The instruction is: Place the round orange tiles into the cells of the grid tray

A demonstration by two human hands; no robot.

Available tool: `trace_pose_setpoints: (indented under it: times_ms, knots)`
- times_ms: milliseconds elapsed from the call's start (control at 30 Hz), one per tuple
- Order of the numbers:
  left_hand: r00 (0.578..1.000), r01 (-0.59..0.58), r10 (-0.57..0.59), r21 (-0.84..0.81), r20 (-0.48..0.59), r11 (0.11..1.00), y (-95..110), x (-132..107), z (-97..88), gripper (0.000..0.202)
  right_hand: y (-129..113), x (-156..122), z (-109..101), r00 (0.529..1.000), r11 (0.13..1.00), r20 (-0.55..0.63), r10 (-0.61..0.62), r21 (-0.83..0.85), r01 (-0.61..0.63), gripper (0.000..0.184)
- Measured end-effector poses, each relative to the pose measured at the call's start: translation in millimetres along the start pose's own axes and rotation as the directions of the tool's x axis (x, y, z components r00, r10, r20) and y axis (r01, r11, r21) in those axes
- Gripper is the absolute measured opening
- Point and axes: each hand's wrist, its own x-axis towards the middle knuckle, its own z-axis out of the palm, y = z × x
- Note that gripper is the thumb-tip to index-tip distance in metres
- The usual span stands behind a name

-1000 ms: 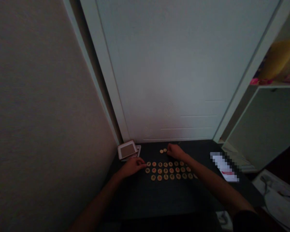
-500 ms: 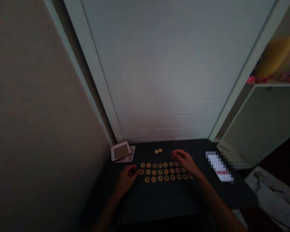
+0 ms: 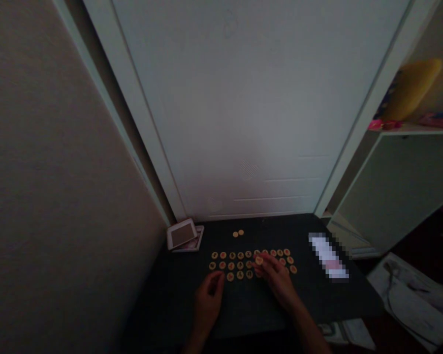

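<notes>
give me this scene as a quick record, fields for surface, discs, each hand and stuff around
surface: dark table against a white panel
marked discs: three rows, red or black marks, partly hidden by the right hand
plain discs: two, side by side behind the rows
right hand: appears to hold a disc, red mark showing
left hand: fingers curled by the front row's left end; grip unclear
far left corner: overlapping white-rimmed frames
right side: pixelated item
</notes>
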Motion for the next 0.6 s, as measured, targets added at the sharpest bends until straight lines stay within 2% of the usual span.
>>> trace_pose_setpoints:
  times_ms: [133,267,433,600]
  knots:
    - [0.993,0.028,-0.016,-0.103,0.118,0.994,23,-11,26.1,0.050,10,-11,7,0.999,0.998,0.025,0.046,0.040,-0.047,0.055]
    - [0.983,0.073,-0.037,-0.196,0.182,0.978,28,-16,40.5,0.052,28,-24,2,0.997,0.997,0.032,0.064,0.030,-0.065,0.052]
    - [0.976,0.098,-0.058,-0.188,0.208,0.977,22,-20,43.2,0.055,55,-31,-2,0.997,0.997,-0.017,0.081,0.007,-0.081,0.052]
    - [0.973,0.036,-0.008,-0.119,0.232,0.992,23,-20,41.4,0.049,60,-31,1,0.996,0.996,0.002,0.085,-0.025,-0.085,0.055]
